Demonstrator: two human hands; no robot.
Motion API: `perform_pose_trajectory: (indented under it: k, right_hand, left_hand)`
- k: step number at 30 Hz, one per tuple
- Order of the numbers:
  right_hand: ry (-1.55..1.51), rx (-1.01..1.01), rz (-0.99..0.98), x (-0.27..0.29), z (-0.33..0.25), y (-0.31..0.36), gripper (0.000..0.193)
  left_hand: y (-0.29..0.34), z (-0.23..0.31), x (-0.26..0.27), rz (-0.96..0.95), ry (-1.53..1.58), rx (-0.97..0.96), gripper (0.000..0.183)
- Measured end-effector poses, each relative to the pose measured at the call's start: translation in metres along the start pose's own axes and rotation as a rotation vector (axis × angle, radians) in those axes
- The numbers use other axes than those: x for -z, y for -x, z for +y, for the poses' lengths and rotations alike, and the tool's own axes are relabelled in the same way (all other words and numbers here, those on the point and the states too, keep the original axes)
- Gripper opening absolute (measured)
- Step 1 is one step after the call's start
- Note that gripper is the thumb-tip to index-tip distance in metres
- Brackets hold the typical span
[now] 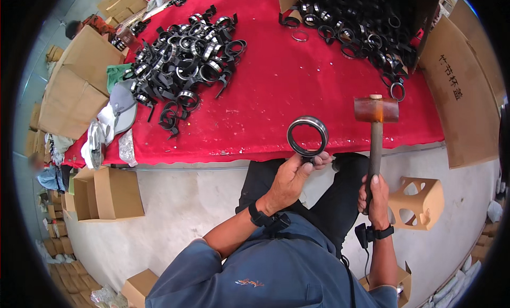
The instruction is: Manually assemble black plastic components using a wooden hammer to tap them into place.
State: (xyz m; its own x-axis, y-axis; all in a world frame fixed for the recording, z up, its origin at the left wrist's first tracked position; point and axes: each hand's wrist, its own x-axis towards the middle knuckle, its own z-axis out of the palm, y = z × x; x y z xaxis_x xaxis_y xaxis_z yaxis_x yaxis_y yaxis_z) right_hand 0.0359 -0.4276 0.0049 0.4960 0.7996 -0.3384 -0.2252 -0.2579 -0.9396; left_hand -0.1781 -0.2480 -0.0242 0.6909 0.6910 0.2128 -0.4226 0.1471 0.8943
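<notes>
My left hand (290, 181) is closed on the lower edge of a black ring (307, 120) with a silver band, held upright just above the near table edge. Fingers and thumb hide the ring's lowest part. My right hand (376, 195) grips the dark handle of a mallet (376, 114), whose amber-brown head points up over the table. The mallet head is to the right of the ring and apart from it. On the red-covered table (265, 90), a pile of similar black rings with projecting tabs (186, 58) lies to the left.
A larger heap of black rings (366, 32) spills from the far right, beside an upright cardboard box (459, 90). A grey cap (124, 106) lies at the table's left edge. Below are a stool with cut-out holes (425, 202) at right and an open carton (119, 194) at left.
</notes>
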Motion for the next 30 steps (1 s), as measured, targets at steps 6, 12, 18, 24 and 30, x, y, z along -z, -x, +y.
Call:
perform_pose_trajectory:
  k: [6,12,18,24,30]
  right_hand:
    - [0.141,0.03,0.072,0.019,0.032,-0.001,0.047]
    - [0.189,-0.046,0.044,0.016,0.068,0.005,0.048]
    - [0.256,0.035,0.04,0.007,0.068,-0.004,0.049]
    - [0.27,0.04,0.043,0.005,0.067,-0.001,0.052]
    - [0.254,0.037,0.05,0.011,0.077,0.003,0.054]
  left_hand:
    - [0.002,0.018,0.025,0.211,-0.145,0.174,0.038]
    - [0.007,0.045,0.089,0.383,-0.122,0.118,0.037]
    - [0.006,0.08,0.073,0.153,0.423,0.044,0.04]
    - [0.004,0.085,0.06,0.062,0.604,0.067,0.041]
    - [0.004,0.088,0.061,-0.023,0.862,0.153,0.04]
